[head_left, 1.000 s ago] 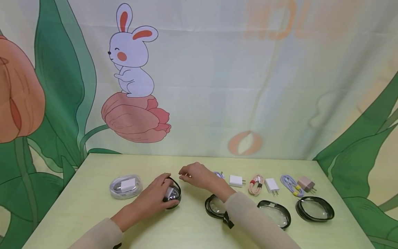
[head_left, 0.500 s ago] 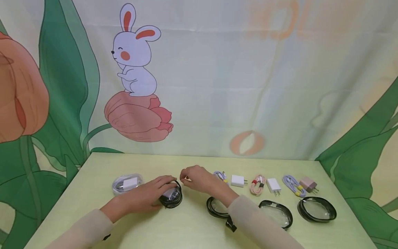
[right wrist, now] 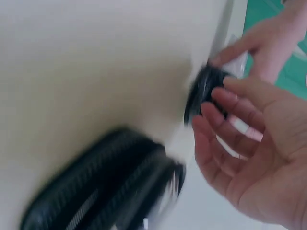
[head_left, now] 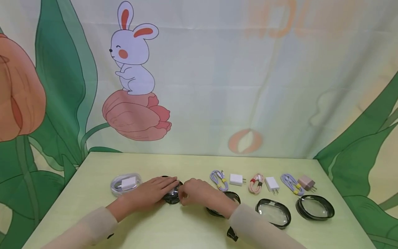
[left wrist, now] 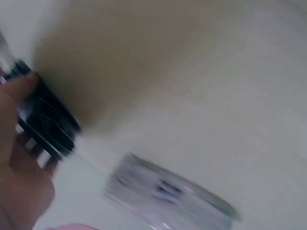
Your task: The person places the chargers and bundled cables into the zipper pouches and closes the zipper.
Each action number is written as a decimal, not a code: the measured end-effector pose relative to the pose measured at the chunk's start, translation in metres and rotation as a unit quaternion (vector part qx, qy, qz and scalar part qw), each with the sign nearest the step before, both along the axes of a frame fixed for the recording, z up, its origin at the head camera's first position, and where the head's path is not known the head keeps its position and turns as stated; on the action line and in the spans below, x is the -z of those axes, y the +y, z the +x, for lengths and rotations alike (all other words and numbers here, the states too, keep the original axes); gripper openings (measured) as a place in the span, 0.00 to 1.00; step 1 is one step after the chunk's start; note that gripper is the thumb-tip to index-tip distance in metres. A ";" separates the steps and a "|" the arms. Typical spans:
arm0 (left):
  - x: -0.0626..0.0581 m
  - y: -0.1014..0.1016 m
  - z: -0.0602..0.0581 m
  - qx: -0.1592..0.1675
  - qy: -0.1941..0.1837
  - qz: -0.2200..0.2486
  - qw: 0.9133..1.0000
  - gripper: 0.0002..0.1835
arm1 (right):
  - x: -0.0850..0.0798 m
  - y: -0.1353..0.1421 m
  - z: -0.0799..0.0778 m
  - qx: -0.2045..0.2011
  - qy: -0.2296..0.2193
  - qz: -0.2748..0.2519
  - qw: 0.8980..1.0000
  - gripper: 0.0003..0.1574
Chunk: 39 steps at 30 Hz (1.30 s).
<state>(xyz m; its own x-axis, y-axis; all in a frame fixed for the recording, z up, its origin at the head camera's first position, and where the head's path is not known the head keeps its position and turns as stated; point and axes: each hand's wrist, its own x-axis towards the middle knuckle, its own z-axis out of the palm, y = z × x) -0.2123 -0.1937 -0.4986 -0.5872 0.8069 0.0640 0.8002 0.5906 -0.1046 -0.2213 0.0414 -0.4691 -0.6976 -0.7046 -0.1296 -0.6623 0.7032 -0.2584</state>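
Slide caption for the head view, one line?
Left hand and right hand at a black-rimmed pouch, with coiled cables and chargers on the table.

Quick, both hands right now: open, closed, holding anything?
Left hand: closed, holding the black-rimmed case.
Right hand: partly curled at the same case; cannot tell whether it pinches it.

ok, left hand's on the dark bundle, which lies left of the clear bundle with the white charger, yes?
Side's wrong: the dark bundle under the left hand lies right of the clear bundle with the white charger, per the head view.
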 end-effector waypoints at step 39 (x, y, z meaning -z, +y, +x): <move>0.016 0.048 0.029 -0.191 0.209 -0.008 0.959 0.23 | 0.015 -0.007 -0.003 0.101 0.231 0.098 0.963 0.10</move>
